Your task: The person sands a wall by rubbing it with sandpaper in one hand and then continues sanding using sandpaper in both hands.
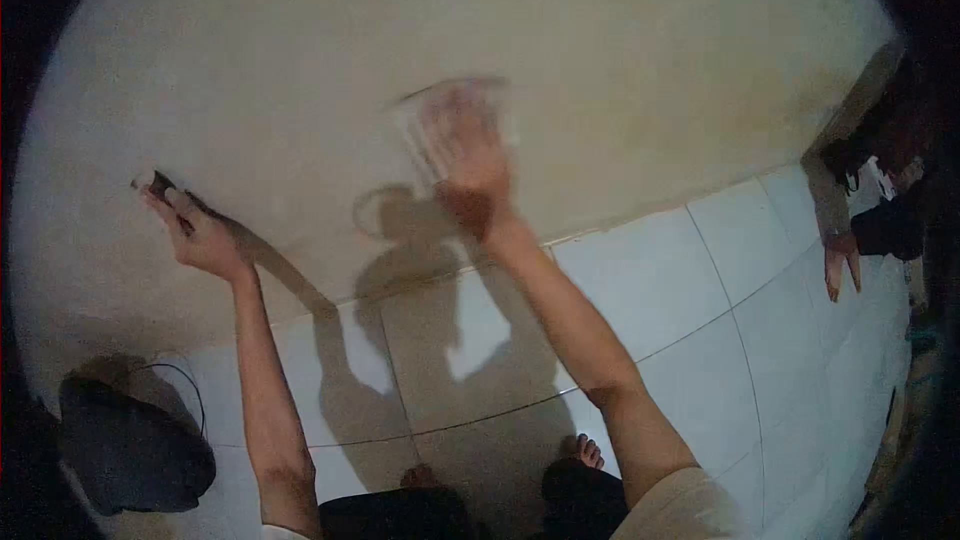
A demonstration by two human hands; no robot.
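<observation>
My right hand is blurred against the beige wall, its fingers pointing up. Around its fingers shows a flat, pale, wide thing with a thin dark upper edge, apparently held against the wall; its kind is too smeared to tell. Further left, my left hand is raised in front of the wall. Its fingers and thumb are closed on a small dark object with a light end, whose kind I cannot make out.
White floor tiles meet the wall below my hands. A dark bag-like bundle with a thin cord lies at lower left. My bare foot is on the floor. At the right edge another person's hand reaches down near the tiles.
</observation>
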